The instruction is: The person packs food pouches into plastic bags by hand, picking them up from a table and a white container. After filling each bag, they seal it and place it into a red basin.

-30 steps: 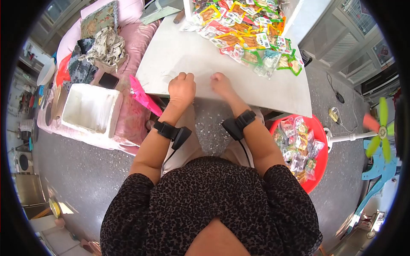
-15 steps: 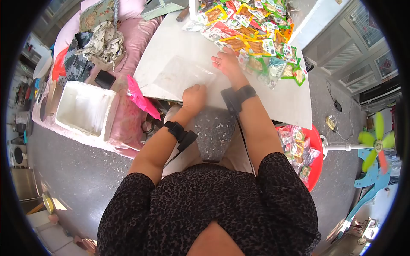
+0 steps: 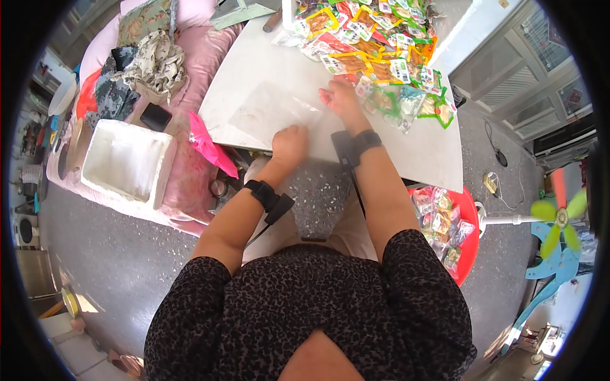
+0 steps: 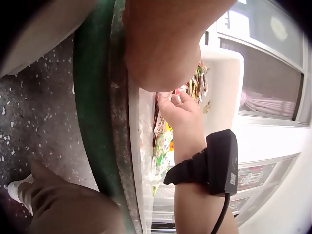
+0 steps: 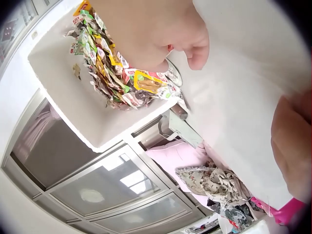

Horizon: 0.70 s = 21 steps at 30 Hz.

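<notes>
At the table's near edge, the left hand [image 3: 290, 145] rests with its fingers loosely bent, beside the lower edge of a clear, flat plastic bag [image 3: 264, 113]. The right hand [image 3: 343, 100] is above the table next to the nearest snack packets [image 3: 349, 62], its fingers bent inward. A small red bit [image 5: 170, 48] shows among the right hand's fingers in the right wrist view; whether it is held cannot be told. Both hands also appear in the left wrist view, the left [image 4: 163, 58] large at the top and the right [image 4: 183, 112] beyond it.
Colourful packets fill a white foam box [image 5: 63, 87] and spill onto the table [image 3: 406, 152]. A red tub [image 3: 469, 251] of packets stands below right, near a fan [image 3: 562, 218]. To the left, a white foam box [image 3: 124, 162] and a pink bag [image 3: 210, 147] lie on pink bedding.
The right hand has moved up to the packets from the near edge, and its spread fingers have bent inward. My left hand has shifted right and down; the clear bag now shows plainly.
</notes>
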### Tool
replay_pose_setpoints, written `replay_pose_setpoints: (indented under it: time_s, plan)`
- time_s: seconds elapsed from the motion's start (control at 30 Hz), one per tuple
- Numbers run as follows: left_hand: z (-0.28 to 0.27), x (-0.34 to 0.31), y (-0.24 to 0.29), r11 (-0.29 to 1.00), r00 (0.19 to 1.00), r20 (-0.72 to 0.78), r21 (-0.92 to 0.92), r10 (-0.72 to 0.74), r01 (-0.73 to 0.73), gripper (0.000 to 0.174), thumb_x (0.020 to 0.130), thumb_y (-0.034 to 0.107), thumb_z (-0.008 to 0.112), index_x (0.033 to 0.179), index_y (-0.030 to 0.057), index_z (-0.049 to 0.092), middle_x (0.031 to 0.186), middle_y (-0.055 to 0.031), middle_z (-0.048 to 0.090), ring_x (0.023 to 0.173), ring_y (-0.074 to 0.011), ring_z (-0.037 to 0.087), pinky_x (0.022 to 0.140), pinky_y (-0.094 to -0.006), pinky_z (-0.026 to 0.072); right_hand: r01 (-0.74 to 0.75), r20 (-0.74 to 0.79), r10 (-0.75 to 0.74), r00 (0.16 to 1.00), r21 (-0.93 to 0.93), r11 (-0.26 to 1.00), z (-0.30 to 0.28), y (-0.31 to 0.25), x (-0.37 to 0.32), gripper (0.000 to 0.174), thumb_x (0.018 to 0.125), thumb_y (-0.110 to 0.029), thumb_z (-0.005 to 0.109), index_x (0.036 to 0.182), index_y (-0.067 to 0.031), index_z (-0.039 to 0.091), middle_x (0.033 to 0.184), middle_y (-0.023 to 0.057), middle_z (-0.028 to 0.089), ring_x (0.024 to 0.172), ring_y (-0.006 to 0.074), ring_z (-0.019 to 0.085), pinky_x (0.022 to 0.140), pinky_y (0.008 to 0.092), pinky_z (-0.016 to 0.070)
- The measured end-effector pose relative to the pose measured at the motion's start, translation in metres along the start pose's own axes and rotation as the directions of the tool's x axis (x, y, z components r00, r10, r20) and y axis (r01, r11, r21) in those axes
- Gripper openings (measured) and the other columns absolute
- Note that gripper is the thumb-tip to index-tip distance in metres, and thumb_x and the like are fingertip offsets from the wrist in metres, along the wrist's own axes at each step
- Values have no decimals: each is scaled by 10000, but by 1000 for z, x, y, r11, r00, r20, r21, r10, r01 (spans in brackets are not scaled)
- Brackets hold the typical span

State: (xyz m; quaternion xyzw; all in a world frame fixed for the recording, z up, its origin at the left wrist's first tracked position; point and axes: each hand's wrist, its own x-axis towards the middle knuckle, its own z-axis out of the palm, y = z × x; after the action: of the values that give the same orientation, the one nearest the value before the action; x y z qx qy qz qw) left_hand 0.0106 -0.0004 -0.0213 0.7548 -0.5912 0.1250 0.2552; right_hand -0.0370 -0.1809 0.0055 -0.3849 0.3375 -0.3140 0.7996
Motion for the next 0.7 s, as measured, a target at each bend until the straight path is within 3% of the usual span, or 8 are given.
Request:
replay_pose_setpoints:
  time_s: [0.2,0.3,0.43,0.57,0.63,0.7]
  plan:
    - [5,-1,-5,1000,1000,-24,-9,15,-16,60,625,105,510,638,67,467,619,-99,491,570,-276,521,529,-368,429,-80,53,68,996,287,955,16,-2,32,438,755,-37,453,1156,-83,281,1100,91,338,929,304,451,687,388,395]
    - [5,0,-5,999,999,-35,-14,36,-36,62,619,103,511,639,68,464,623,-98,491,572,-274,520,530,-367,429,-78,-31,95,995,356,931,20,-4,46,343,768,-84,448,1092,-77,338,1074,82,365,917,267,468,667,378,397]
    - [-2,1,0,1000,1000,13,1,8,-8,66,611,98,510,641,68,460,629,-98,490,587,-270,522,531,-366,429,55,-108,-53,993,13,998,19,-1,30,235,766,-166,472,975,-70,423,951,62,446,835,212,508,612,346,409]
    - [0,1,-2,1000,998,58,9,-11,11,58,625,100,501,648,62,463,637,-103,497,597,-279,522,538,-373,430,105,-132,-162,978,-358,928,6,-3,-22,194,738,-220,528,830,-51,511,764,40,517,709,183,531,564,297,415]
    - [-2,2,0,999,996,76,0,-36,36,55,642,105,491,654,58,466,645,-110,502,605,-290,522,547,-381,430,201,-87,-322,943,-622,757,-18,-8,-48,197,717,-220,554,773,-33,529,704,41,530,660,174,528,558,280,415]
    - [-5,4,1,995,986,137,1,-99,100,65,661,120,476,692,63,484,695,-112,517,640,-286,536,588,-375,436,305,44,-521,852,-852,426,-48,-8,-64,199,695,-205,577,728,-13,534,667,49,535,624,166,519,563,269,415]
